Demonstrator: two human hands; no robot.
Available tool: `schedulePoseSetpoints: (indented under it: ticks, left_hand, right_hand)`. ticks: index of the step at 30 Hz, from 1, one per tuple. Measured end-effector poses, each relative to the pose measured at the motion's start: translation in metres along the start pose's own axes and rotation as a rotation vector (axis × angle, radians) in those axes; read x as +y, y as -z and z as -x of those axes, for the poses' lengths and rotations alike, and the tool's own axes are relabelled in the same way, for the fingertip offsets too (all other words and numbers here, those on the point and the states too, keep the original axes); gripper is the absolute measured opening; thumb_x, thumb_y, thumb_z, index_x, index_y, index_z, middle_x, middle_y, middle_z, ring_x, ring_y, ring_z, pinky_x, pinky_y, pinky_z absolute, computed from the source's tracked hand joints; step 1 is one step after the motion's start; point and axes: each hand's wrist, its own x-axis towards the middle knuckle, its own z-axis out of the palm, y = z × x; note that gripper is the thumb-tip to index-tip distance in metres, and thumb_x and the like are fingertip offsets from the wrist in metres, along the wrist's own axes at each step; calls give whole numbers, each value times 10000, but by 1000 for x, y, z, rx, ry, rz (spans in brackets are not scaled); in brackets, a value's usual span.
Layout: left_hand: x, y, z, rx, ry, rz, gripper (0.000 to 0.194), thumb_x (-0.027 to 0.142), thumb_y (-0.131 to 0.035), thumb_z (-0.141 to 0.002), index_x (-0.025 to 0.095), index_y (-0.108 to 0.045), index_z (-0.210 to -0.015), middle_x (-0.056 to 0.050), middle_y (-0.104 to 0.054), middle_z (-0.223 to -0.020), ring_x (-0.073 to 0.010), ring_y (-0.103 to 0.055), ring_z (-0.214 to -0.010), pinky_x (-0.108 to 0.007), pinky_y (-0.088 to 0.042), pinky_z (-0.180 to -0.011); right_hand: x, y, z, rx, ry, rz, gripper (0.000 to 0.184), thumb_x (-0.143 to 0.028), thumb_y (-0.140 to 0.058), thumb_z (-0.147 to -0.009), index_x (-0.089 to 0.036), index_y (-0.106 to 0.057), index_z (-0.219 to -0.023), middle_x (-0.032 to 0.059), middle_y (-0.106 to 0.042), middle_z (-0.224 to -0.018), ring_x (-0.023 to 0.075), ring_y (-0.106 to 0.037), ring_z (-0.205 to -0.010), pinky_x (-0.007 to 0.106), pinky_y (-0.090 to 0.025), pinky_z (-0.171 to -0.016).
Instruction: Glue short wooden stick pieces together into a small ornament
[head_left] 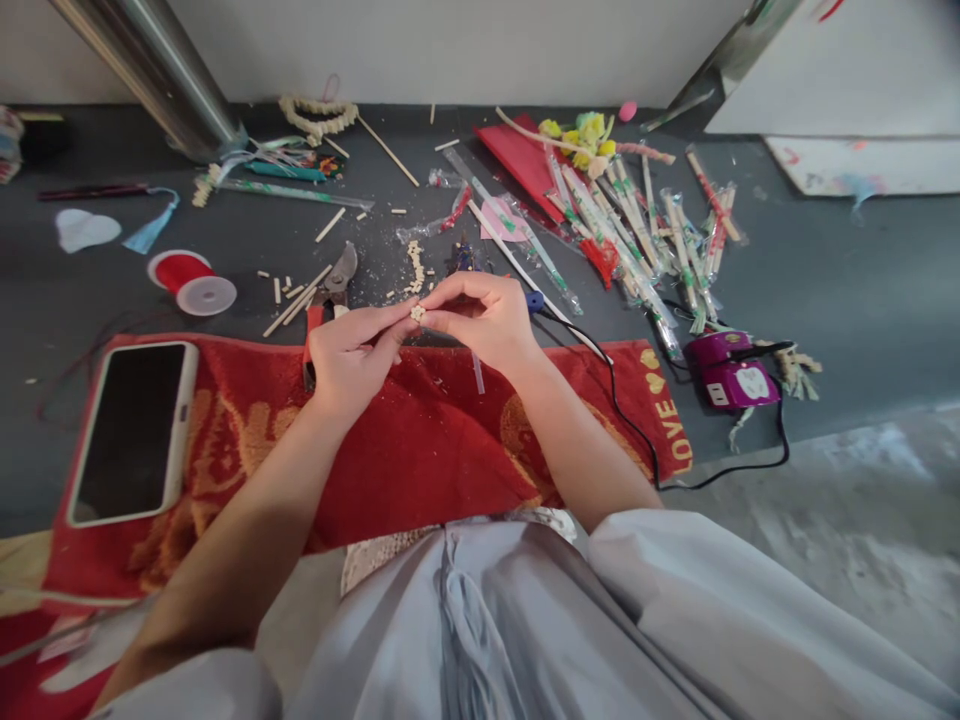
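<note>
My left hand and my right hand meet over the near table edge. Between their fingertips they pinch a small cream flower-shaped cluster of short stick pieces. Just beyond lies a curved row of similar small pieces. Red-handled pruning shears rest by my left hand, partly covered by it. Beside them are thin wooden sticks and cut bits. Behind my right hand a dark blue tool with a black cord is mostly hidden. A short translucent rod shows below that hand.
A red towel covers the near edge, with a phone on its left. A red ribbon spool stands at left. Wrapped sticks pile at right, near a purple power socket. A beaded cream ring lies at the back.
</note>
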Motion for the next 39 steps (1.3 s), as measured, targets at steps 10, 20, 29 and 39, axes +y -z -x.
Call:
schedulePoseSetpoints:
  ticks: [10,20,29,39]
  left_hand:
    - [10,-3,-6,-20,379,366,178,319,-758,-729,172,-738,-828,-10,-697,-640,-58,-499,-367,-193,-380,-362]
    - [28,6,-29,41,1075,975,144,217,-640,-828,152,-618,-701,68,-507,-512,15,-310,-316,-95,-201,-267]
    - [28,12,-32,84,1175,1223,263,245,-495,-947,164,-580,-712,84,-419,-486,29,-269,-295,-62,-208,-272]
    - [26,14,-32,100,1206,1325,297,262,-433,-991,159,-571,-749,85,-446,-464,31,-324,-281,-66,-210,-280]
  right_hand:
    - [-4,9,-1,-52,12,10,125,-302,-711,-783,-194,-758,-824,-2,-720,-802,78,-623,-660,218,-518,-623]
    - [-8,44,-4,156,-174,935,179,-165,-552,-871,-142,-710,-952,88,-711,-936,201,-658,-873,381,-507,-865]
    - [-11,51,4,-36,-319,1259,275,-156,-583,-789,-116,-689,-1039,167,-661,-1081,327,-593,-1066,471,-468,-937]
    - [-4,41,2,-114,-345,1358,369,-134,-564,-817,-64,-585,-1178,223,-625,-1152,382,-573,-1130,496,-486,-921]
